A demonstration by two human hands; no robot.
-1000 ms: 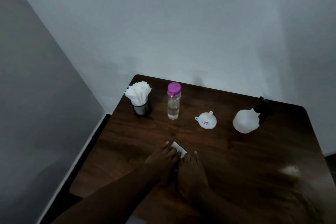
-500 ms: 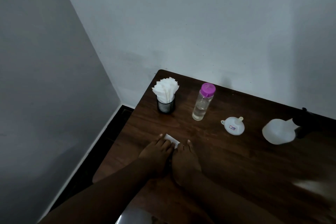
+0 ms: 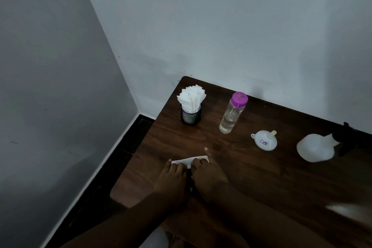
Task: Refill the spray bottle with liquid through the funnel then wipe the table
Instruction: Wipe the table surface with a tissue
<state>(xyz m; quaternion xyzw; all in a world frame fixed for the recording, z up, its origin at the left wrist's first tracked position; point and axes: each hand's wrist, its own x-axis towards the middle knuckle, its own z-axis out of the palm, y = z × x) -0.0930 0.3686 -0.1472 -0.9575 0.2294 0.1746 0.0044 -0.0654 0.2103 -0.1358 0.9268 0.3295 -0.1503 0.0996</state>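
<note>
Both hands are lying flat, side by side, on a folded white napkin point(image 3: 189, 161) near the front-left of the table point(image 3: 261, 187). Left hand point(image 3: 172, 180) and right hand point(image 3: 207, 175) are pressing it down with open palms, fingers extended, gripping nothing; probably positioned for wiping. Farther back, the funnel point(image 3: 264, 140) is resting upside down, apart from the spray bottle point(image 3: 316, 148), which is lying on its side at right, black trigger head pointing away. The purple-capped liquid bottle point(image 3: 232, 112) is standing upright, capped, beside the mesh napkin holder point(image 3: 190, 109) near the wall. Fill level of the sprayer cannot be read.
</note>
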